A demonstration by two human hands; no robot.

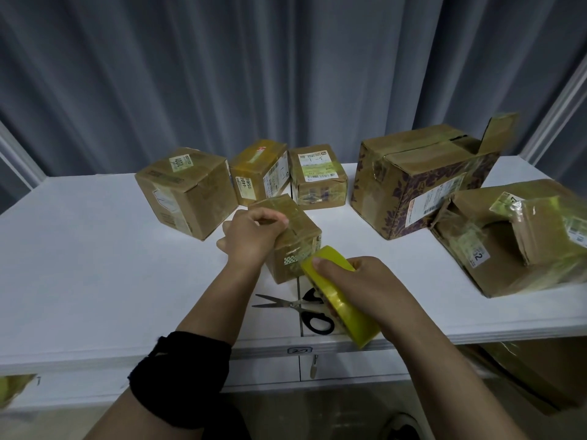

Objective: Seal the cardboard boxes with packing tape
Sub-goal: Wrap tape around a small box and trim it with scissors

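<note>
Small box (pixel 292 236) mid-table, corner toward the camera. Left hand (pixel 254 233) curled over its top left edge, gripping it, probably to brace against tape pull; can't tell whether it also pins a tape end. Tape roll (pixel 340 300) tilted, upper rim at the box's near face, right hand (pixel 359 281) wrapped round it, looks set to draw a strip. Scissors (pixel 298 308) flat just under the roll, blades slightly apart, pointing left, handy for the cut. Tight behind: two back boxes (pixel 259 173) just beside, left box (pixel 187 192) near. Patterned box (pixel 422 176) and torn box (pixel 514 236) well apart on the right. Open table (pixel 95 249) to the left for turning. Roll's lower end past the front edge, so little room toward the body.
</note>
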